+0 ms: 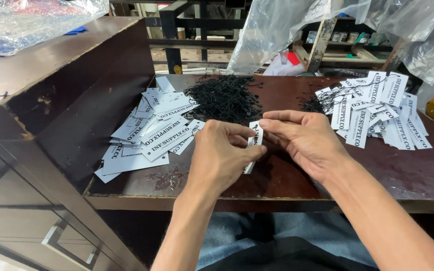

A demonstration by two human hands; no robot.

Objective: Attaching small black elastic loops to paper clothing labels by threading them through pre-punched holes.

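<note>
At the lower centre of the frame, your left hand (220,153) and right hand (305,138) meet over the brown table (287,185), both pinching 1 white tag (253,143) closed between fingertips. Left of them lies a loose spread of white tags (146,133); at the right, a second pile (377,115). Farther back, at centre, sits a heap of black strings (224,98).

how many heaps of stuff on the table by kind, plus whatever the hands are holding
Heaps of white rectangular paper tags: 2, one left and one right
Heaps of thin black string loops: 1
Single white paper tag held between left hand and right hand: 1
Total: 4
</note>
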